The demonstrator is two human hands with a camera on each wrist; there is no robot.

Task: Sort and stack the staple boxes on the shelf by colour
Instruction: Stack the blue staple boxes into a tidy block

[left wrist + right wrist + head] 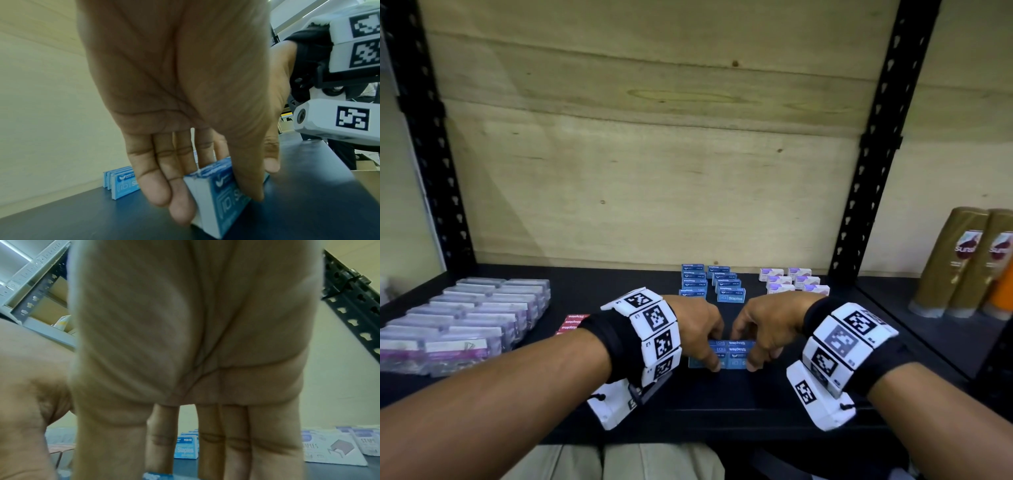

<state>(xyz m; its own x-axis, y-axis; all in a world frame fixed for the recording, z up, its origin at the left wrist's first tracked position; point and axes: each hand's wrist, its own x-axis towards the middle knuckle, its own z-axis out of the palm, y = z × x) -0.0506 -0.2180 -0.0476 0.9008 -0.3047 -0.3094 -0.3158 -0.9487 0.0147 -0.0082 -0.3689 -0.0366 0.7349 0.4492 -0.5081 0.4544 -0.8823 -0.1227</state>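
**Two hands on a cluster of blue staple boxes at the shelf front**

Two hands meet over a small cluster of blue staple boxes (729,353) standing on the dark shelf (722,404). All places below are given from this cluster.

The left hand (697,325) grips the cluster's left end. In the left wrist view its fingers (164,186) lie against the far face and its thumb (246,170) presses the near printed face, so the boxes (218,194) are pinched between them. At least two boxes stand side by side there, touching.

The right hand (763,325) holds the right end, fingers curled down over the top edge and thumb on the near side. The right wrist view is mostly palm and fingers (211,443); only a sliver of blue box (156,476) shows at the bottom edge.

Behind the cluster, toward the plywood back wall (654,171), two rows of blue boxes (712,284) stand upright, one behind another. To the right of those rows is a group of white-and-purple boxes (794,284). To the left of the cluster, partly hidden by the left wrist, lie red boxes (571,323). Further left are rows of clear plastic packs (465,318). Far right, beyond the black upright (866,171), stand gold bottles (955,263).
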